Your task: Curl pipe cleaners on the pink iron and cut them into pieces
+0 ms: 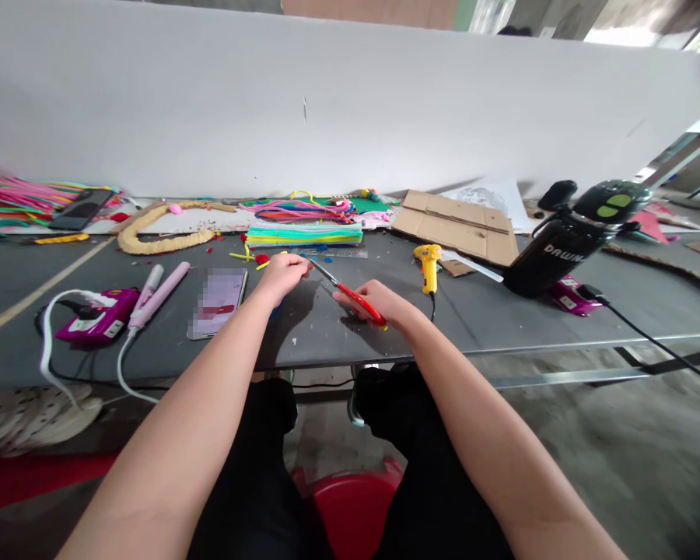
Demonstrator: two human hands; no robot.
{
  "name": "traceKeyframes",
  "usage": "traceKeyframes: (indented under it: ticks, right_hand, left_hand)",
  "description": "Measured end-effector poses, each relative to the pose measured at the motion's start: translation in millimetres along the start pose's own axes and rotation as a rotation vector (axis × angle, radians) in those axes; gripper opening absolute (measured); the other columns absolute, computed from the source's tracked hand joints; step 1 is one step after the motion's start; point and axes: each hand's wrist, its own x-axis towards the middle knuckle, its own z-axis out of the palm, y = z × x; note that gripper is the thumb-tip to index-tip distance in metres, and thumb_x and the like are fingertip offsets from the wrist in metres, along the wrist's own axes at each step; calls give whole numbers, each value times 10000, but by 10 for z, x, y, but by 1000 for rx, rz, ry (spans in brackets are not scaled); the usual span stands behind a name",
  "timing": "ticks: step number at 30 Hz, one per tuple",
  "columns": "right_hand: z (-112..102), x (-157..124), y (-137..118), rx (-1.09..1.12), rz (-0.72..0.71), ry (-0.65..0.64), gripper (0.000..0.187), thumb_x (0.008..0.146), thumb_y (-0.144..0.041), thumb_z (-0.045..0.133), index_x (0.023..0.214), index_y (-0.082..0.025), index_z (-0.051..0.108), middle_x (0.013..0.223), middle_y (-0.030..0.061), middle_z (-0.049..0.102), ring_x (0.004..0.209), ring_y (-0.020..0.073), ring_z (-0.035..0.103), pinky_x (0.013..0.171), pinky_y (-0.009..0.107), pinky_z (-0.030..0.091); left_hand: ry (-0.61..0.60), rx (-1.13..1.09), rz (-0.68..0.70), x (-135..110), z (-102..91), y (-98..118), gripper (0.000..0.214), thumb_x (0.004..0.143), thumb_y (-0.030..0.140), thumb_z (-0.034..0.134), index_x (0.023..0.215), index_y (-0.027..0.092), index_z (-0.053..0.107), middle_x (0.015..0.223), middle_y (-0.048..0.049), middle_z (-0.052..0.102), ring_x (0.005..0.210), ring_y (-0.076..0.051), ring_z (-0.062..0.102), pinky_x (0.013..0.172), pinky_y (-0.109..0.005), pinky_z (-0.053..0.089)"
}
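My right hand point(379, 299) grips the red scissors point(364, 305) over the bench point(327, 351), blades by my left hand point(283, 276), fingers pinched, can't tell on what. Probably mid-cut; plenty left in that far stem bundle point(303, 235).

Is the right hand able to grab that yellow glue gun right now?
Probably not: the right hand is holding the red-handled scissors, so it would likely have to put them down first. The yellow glue gun lies close by on the grey table, with nothing seen between them.
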Motion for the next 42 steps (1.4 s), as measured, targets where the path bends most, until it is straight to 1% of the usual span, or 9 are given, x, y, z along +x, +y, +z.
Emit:
traceKeyframes:
  ticks: [9,13,16,19,24,30,34,37,42]
  right_hand:
    - [-10,-35,-49,15,19,19,623,659,-756,664,529,-177,471,453,-9,477,346,85,424,356,227,325]
    - [5,-2,-28,82,52,54,632,650,-769,662,524,-180,470,448,-11,467,331,90,419,337,235,321]
    - [-3,13,-40,129,68,43,636,657,-773,655,519,-182,468,441,-13,456,328,90,412,330,237,318]
    - [-21,9,-77,109,80,23,628,646,-760,680,520,-179,475,434,-13,459,333,90,415,330,232,316]
    - [-14,12,-86,59,64,51,633,646,-762,677,517,-171,491,447,-5,478,329,97,440,329,230,331]
    - [9,25,-41,138,70,47,620,681,-741,670,536,-162,506,443,-4,486,313,88,416,321,228,331]
    - [-14,-4,-63,203,97,21,594,706,-719,674,581,-158,525,422,-20,466,320,80,403,321,216,334]
    - [-23,-13,-67,178,91,-1,606,673,-734,694,589,-158,526,429,-21,473,331,80,416,321,210,336]
    - [-4,15,-38,126,58,-2,632,682,-768,655,607,-149,553,461,-5,513,320,73,403,316,219,338]
  left_hand:
    - [-50,-100,-91,-19,-21,32,260,633,386,704,732,146,723,658,-50,643,520,-127,473,515,-268,332]
    - [-79,-68,-100,-23,-59,2,255,657,406,697,722,161,715,655,-43,647,498,-135,473,489,-276,322]
    - [-81,-30,-106,-31,-84,-27,238,674,405,688,724,173,709,616,-24,627,464,-124,441,487,-277,308]
    - [-66,45,-58,-53,-97,-34,229,702,410,666,704,184,697,550,1,584,440,-111,397,507,-287,302]
    - [-39,163,20,-109,-95,27,241,736,407,633,640,191,675,482,26,524,443,-110,369,557,-306,326]
    - [10,175,35,-128,-94,85,230,724,378,625,628,175,672,583,-2,612,535,-136,467,576,-289,345]
    - [49,138,41,-118,-103,84,273,721,419,632,720,158,712,668,-23,673,601,-151,515,613,-274,379]
    - [62,124,41,-107,-98,83,291,721,422,633,752,149,727,713,-37,695,626,-153,533,631,-270,392]
    - [105,84,-21,-54,-63,49,292,703,405,644,785,141,740,713,-45,693,647,-162,557,622,-271,390]
